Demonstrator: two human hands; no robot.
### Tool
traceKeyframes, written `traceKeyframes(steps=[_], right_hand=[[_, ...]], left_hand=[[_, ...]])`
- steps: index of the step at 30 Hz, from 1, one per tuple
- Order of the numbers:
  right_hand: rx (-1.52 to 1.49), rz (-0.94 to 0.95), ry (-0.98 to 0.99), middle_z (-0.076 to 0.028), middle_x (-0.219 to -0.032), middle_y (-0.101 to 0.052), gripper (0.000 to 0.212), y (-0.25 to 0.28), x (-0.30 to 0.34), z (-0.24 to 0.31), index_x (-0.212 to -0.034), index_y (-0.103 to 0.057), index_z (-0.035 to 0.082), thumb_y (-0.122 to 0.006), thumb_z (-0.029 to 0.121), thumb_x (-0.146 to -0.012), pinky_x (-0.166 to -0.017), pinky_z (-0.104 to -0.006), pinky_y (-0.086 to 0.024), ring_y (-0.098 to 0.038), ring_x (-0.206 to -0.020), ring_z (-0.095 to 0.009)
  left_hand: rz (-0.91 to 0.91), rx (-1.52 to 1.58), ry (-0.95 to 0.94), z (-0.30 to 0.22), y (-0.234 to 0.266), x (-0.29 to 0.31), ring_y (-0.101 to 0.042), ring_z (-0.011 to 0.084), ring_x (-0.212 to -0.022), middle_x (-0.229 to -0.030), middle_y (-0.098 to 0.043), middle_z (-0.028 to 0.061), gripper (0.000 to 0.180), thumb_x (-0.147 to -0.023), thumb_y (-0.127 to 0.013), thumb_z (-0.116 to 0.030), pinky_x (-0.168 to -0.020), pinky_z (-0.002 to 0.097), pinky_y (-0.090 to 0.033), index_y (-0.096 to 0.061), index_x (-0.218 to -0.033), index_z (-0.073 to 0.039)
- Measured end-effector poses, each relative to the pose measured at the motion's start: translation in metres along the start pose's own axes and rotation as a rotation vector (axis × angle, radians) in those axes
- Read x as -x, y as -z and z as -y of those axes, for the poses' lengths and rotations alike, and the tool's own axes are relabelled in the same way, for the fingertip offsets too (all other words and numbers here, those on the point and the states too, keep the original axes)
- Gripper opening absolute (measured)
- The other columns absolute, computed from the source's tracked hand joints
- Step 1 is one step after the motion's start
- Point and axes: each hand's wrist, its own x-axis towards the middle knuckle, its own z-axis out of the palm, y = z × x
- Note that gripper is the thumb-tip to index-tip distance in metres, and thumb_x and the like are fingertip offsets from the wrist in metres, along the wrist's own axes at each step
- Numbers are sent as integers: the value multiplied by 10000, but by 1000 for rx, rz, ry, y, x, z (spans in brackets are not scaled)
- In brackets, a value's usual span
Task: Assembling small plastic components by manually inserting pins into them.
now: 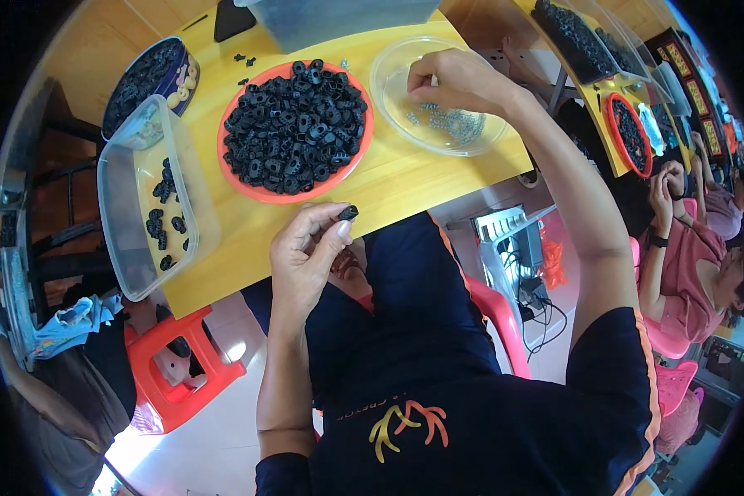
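My left hand (306, 256) pinches one small black plastic piece (349, 212) between thumb and fingertips, held up just off the near edge of the yellow surface (405, 178) so its end faces me and stays clear of the heap. My right hand (459, 81) reaches into the clear bowl (388, 87), fingers bunched narrow over the small grey metal bits (455, 124) at its bottom; whether one is already caught I cannot tell. The orange dish (260, 192) heaped with black pieces sits between my hands, and the clear tub (128, 215) on my left holds only a few.
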Motion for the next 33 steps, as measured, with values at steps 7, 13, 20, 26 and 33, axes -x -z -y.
traceKeyframes(steps=[7,13,20,26,33], right_hand=[[90,4,34,-131,-855,-680,141,-5,7,11,-848,-674,35,-649,166,-802,-738,-372,-493,-651,-786,-269],[-254,-257,-47,-118,-860,-690,201,-7,13,24,-957,-677,19,-635,178,-842,-744,-320,-510,-667,-807,-220],[-1095,-103,-60,-1,-908,-681,199,-7,57,108,-1041,-685,34,-685,168,-893,-709,-198,-473,-599,-815,-40],[-1316,-14,13,-20,-947,-669,199,-34,68,137,-1070,-638,1,-659,117,-910,-806,-231,-503,-621,-880,-68],[-1315,-47,-20,-22,-960,-660,175,-40,72,141,-1057,-635,8,-656,100,-911,-822,-231,-495,-613,-911,-82]], left_hand=[[-3,-14,-4,-1,-3,2,-599,109,-789,-1016,-654,94,223,-913,-616,-31,-712,240,-485,-608,-1129,26],[-51,44,50,-7,-5,6,-610,118,-784,-983,-666,107,231,-908,-624,-49,-707,244,-488,-606,-1123,33],[-62,271,127,-15,-8,5,-613,96,-741,-868,-656,90,197,-913,-632,-70,-665,221,-500,-616,-1085,23],[-21,353,13,-14,-8,8,-621,103,-733,-850,-657,94,195,-910,-641,-77,-658,226,-510,-614,-1082,11],[-1,463,51,-22,-10,10,-633,125,-761,-908,-670,104,224,-899,-655,-67,-692,241,-520,-600,-1101,11]])
